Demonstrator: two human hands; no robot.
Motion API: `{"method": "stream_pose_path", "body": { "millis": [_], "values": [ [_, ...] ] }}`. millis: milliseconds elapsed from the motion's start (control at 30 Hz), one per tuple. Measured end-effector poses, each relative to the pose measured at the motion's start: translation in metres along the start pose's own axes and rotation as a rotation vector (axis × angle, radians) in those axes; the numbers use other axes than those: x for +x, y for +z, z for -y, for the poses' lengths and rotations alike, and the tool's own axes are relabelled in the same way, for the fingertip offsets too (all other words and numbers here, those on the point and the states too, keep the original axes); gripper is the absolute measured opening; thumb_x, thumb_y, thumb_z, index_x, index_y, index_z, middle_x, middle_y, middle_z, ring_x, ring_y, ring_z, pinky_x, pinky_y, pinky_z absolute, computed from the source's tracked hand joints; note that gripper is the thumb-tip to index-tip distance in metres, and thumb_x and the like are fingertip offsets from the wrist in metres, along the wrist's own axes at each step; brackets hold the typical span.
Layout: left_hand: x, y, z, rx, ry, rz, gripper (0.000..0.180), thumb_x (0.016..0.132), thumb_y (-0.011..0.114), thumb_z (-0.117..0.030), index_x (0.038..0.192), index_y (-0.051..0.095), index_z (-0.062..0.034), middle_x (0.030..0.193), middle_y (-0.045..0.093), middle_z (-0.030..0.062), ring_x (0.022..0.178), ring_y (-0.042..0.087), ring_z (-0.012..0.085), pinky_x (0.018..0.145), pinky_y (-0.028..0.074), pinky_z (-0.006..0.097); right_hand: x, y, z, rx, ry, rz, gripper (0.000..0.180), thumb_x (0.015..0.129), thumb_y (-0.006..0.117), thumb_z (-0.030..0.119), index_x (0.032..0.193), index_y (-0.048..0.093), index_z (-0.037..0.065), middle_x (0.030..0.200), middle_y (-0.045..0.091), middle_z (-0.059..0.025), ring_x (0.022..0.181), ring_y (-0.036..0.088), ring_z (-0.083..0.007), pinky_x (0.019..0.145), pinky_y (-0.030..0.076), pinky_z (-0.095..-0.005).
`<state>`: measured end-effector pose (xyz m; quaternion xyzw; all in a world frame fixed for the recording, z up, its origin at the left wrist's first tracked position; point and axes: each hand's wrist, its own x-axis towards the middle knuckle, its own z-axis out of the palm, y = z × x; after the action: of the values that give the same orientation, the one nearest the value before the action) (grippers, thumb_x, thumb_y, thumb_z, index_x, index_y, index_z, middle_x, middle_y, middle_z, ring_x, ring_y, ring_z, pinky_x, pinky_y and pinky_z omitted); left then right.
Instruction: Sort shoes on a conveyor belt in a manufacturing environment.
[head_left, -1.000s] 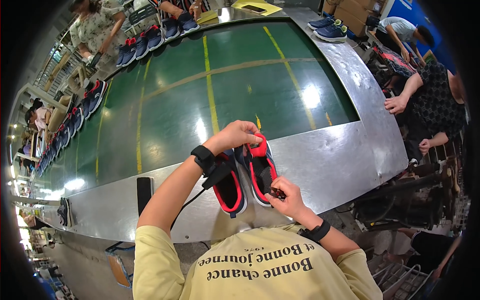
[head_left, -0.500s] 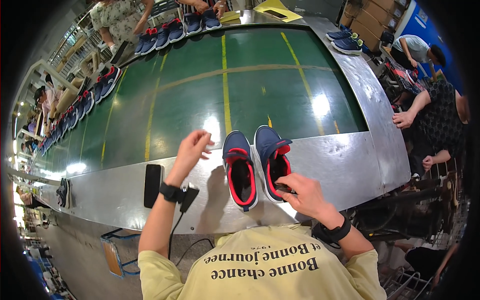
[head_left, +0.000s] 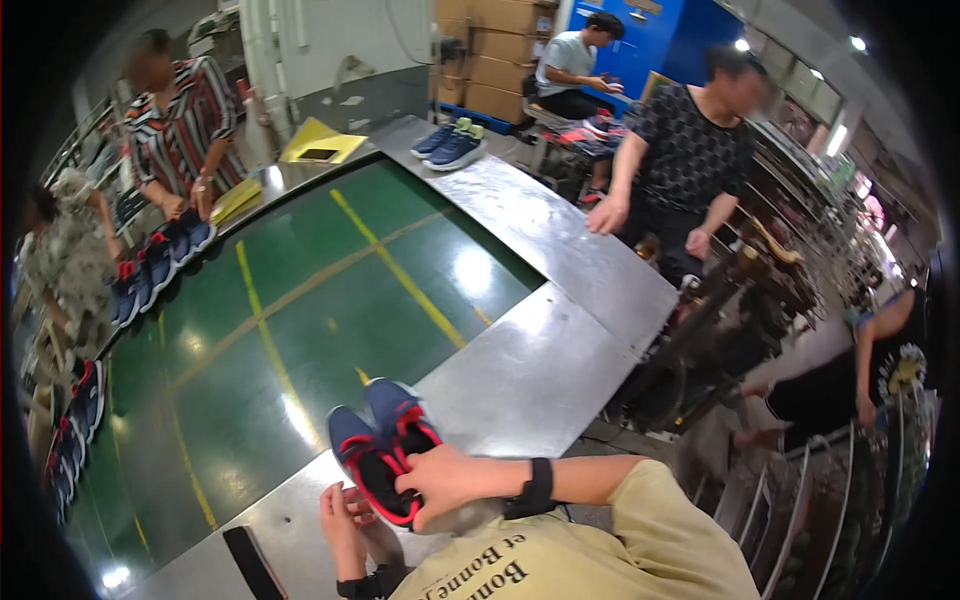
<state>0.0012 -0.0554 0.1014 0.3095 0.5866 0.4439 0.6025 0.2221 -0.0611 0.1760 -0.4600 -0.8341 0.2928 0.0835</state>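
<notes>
Steel table point(head_left: 530, 370), two shoes point(head_left: 385, 445)

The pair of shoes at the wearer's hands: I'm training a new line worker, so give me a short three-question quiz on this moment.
1. True or false: the right hand grips the pair of navy shoes with red trim.
2. Where does the pair rest? A) green belt B) metal table edge C) floor
3. Fill in: the flat black device lies to the ___ of the left hand.

Key: 1 true; 2 B, on the metal table beside the green belt; 3 left.
</notes>
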Motion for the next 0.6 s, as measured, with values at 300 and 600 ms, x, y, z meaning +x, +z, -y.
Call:
{"method": "stream_pose_path", "body": {
  "millis": [300, 600],
  "values": [
    [-0.031, -0.029, 0.064, 0.763, 0.778, -0.144, 0.009, 0.085, 0.060, -0.012, 0.089, 0.064, -0.0048, 0.069, 0.059, 0.0088, 0.051, 0.055, 0.0176, 0.048, 0.043, 0.029, 0.042, -0.105, -0.037, 0.977, 0.445, -0.331, 0.032, 0.081, 0.070, 0.034, 0.104, 0.063, 0.012, 0.085, 0.064, 0.0005, 0.076, 0.060, -0.0088, 0.061, 0.049, -0.0280],
    [-0.038, -0.017, 0.078, 0.809, 0.570, -0.238, 0.013, 0.082, 0.062, -0.015, 0.092, 0.066, -0.0079, 0.080, 0.064, 0.0121, 0.069, 0.061, 0.0281, 0.063, 0.049, 0.036, 0.247, -0.186, -0.144, 1.897, 0.790, -0.531, 0.018, 0.082, 0.063, 0.009, 0.076, 0.046, 0.011, 0.061, 0.046, -0.0006, 0.042, 0.037, -0.0074, 0.034, 0.029, -0.0168]
  ]
}}
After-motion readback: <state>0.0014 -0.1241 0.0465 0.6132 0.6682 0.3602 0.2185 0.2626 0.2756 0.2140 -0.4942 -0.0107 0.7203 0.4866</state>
